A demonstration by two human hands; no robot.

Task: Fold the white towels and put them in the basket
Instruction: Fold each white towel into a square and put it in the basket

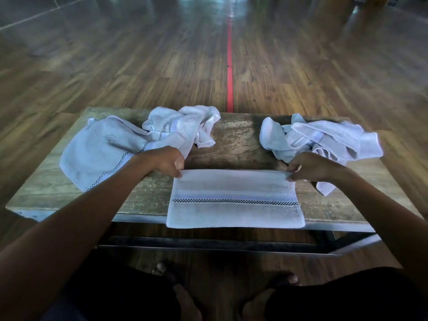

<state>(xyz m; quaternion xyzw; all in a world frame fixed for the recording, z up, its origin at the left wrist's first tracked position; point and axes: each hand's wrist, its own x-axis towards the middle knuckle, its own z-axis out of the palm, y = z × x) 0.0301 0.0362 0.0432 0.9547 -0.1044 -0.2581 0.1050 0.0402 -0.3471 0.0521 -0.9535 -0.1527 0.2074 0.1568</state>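
White towel (235, 198) with black checkered stripe; red floor line (229, 66).

Dim, bluish light around me — far floor (162, 31) glares softly and blurs (the wide lens bows the edges); below my tabletop (238, 140) it's dark.

The low rectangular surface of worn, scuffed brown wood (238, 144) has a pale metal edge along its near side, and a dark metal frame (208, 245) runs beneath it. Under and around the surface lies a brown wood-plank floor (139, 72). A narrow red strip (229, 72) on the floor starts behind the surface's far edge, near its middle, and runs straight away from it. Far beyond the surface to the left, the planks give way to grey tiles with pale joints (34, 12). Far beyond it to the right stands blurred brown wooden furniture (370, 10). Soft light gleams on the distant floor.
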